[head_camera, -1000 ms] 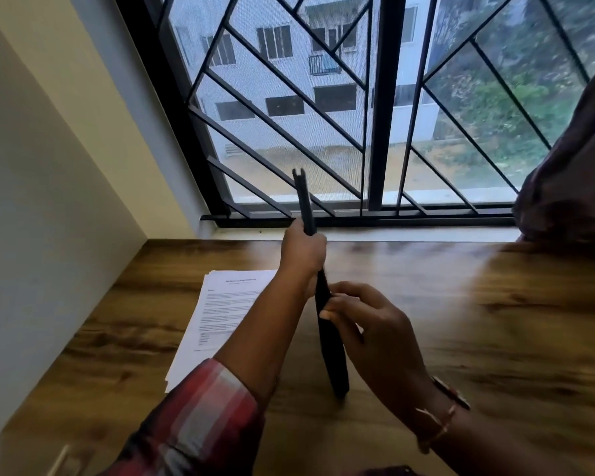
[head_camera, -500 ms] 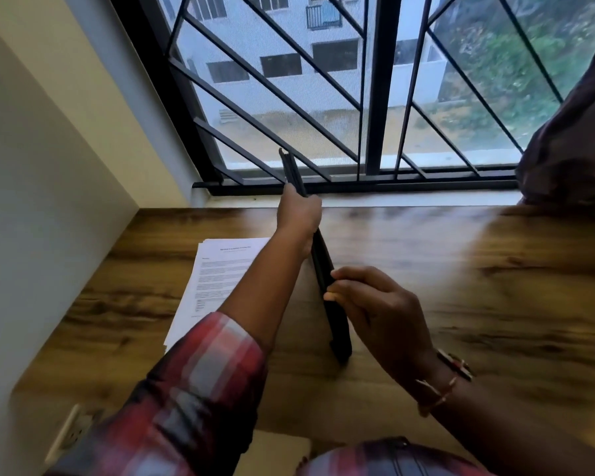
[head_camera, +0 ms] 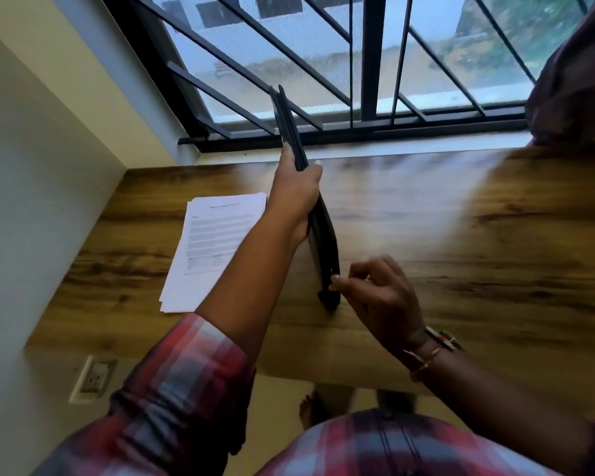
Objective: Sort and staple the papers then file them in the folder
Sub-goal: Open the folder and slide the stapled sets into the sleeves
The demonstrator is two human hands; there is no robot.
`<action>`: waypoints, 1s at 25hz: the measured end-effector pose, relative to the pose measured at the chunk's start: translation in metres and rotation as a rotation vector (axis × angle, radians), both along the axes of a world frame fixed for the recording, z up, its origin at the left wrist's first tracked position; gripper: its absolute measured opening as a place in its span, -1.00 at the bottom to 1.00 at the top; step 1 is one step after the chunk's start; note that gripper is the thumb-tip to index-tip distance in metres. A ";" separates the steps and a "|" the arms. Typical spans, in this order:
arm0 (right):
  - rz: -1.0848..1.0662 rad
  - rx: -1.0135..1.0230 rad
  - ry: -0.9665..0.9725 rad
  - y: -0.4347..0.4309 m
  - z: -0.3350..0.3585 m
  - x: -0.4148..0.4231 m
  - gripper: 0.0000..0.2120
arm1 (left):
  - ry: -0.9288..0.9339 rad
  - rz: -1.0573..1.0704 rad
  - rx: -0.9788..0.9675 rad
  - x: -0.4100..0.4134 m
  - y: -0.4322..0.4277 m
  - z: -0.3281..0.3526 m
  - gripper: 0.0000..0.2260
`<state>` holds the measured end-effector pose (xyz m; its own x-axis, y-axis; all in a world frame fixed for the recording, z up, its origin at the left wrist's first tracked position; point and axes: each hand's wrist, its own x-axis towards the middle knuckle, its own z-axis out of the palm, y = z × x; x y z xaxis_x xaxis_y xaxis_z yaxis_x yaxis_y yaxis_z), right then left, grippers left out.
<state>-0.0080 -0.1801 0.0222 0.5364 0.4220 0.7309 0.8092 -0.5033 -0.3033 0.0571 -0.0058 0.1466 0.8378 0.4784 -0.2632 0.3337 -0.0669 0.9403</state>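
Wooden counter (head_camera: 461, 235) runs under a barred window (head_camera: 375, 56), and the dark folder (head_camera: 325, 242) stands on edge on it, likely so its opening can be worked before the papers (head_camera: 213, 242), flat just left of the left hand (head_camera: 298, 197), go in. Left fingers (head_camera: 316, 168) clamp round the folder's upper edge to steady it. The right hand's (head_camera: 382, 297) thumb and forefinger pinch together at the near lower edge, other fingers loosely curled, though what they pinch is unclear.

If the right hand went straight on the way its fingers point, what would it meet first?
The black folder, which the left hand holds upright on edge. The right hand points its fingertips at the folder's lower end and seems to touch it, though depth is unclear.
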 end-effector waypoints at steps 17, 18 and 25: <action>0.132 0.316 0.651 0.010 0.024 0.029 -0.57 | -0.145 0.040 -0.125 -0.006 0.001 0.000 -0.60; 0.151 0.381 0.713 0.016 0.054 0.039 -0.54 | -0.147 0.035 -0.119 -0.007 0.004 0.001 -0.61; -0.186 -0.321 0.722 0.010 0.127 0.103 -0.44 | -0.019 0.062 0.001 -0.040 0.061 0.004 -0.37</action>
